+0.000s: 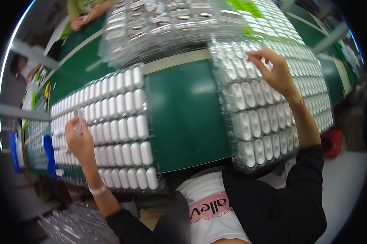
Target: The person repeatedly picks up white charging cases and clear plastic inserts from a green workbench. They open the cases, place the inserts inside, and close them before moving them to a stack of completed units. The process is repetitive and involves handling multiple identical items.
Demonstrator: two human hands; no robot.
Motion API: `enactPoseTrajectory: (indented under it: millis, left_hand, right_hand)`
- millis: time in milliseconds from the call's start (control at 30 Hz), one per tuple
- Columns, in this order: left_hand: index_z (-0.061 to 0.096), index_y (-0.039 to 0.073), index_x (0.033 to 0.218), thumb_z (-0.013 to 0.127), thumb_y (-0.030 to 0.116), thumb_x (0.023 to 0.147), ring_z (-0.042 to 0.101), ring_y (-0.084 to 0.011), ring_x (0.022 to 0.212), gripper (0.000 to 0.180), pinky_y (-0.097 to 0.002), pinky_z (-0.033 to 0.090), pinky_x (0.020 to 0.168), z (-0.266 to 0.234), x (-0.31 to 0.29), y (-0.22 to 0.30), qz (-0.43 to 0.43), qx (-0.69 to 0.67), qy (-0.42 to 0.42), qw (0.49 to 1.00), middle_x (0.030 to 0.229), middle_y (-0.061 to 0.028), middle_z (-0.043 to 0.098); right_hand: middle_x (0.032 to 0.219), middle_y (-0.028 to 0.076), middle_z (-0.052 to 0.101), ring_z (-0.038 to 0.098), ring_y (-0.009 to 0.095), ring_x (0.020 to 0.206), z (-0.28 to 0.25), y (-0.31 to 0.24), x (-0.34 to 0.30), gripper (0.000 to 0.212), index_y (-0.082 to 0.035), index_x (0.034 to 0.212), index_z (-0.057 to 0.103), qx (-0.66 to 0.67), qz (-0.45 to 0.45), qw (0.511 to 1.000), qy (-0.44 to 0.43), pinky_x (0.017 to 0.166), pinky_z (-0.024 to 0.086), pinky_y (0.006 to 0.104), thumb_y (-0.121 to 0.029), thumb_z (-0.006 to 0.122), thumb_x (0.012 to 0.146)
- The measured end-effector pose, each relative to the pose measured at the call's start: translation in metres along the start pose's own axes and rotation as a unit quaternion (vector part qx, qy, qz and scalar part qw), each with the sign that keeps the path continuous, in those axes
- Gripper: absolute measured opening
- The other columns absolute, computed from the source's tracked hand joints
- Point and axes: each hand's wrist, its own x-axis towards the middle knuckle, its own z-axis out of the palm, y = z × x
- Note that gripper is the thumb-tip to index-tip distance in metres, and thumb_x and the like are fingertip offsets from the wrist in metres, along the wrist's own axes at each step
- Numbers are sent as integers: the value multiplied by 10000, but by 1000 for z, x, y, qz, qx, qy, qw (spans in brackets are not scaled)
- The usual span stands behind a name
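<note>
A worker's left hand (pixel 80 136) pinches a single white oblong case (pixel 78 122) between thumb and fingers, lifting it just above the left tray of white cases (pixel 122 130), which lies on the near left of the green tabletop (pixel 183 118). The cases there stand in close rows, touching side by side; the grip on the lifted one is closed around its lower end, so a steady, straight pull would best keep the neighbours from tipping.

Between the two trays the tabletop runs bare and green.

To the right, the worker's right hand (pixel 274 71) reaches to the far edge of the clear blister tray (pixel 256 122), fingertips curled down onto its pockets. Whether that grip pinches a case or only presses the plastic cannot be told from here. This tray overhangs the near edge of the tabletop towards the worker's lap, so a firm hold on it seems wise while pieces are seated; each case should probably go squarely into its pocket, long side aligned, before being pressed home.

Beyond, at the far side, a stack of clear trays (pixel 159 28) holding darker parts rises over the tabletop, and another person's hands (pixel 86 18) work at the far left. More filled trays (pixel 309 61) stretch away on the far right.
</note>
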Motion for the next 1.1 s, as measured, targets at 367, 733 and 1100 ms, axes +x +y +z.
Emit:
enactPoseTrajectory:
  millis: [367,733,1100]
  left_hand:
    - [674,8,1029,611,-207,735,597,-258,811,370,-339,494,680,2,-170,198,103,-236,-39,965,1048,-144,638]
    - [659,7,1114,640,-63,812,608,-325,968,310,-411,484,837,17,-147,212,76,-201,-129,968,1080,-156,659]
    - [632,5,1152,487,-142,804,620,-240,882,405,-338,484,804,17,-150,207,-59,-436,-215,872,1041,-118,637]
  right_hand:
    - [820,53,707,617,114,733,-47,114,-4,211,6,974,720,-103,157,982,6,690,485,254,-175,655,887]
    - [755,156,680,662,286,728,-20,130,38,295,-18,825,673,-254,213,942,-54,677,506,381,-301,690,748]
    - [707,63,656,628,138,667,-25,81,35,221,12,813,654,-15,150,989,6,619,482,261,-209,670,820]
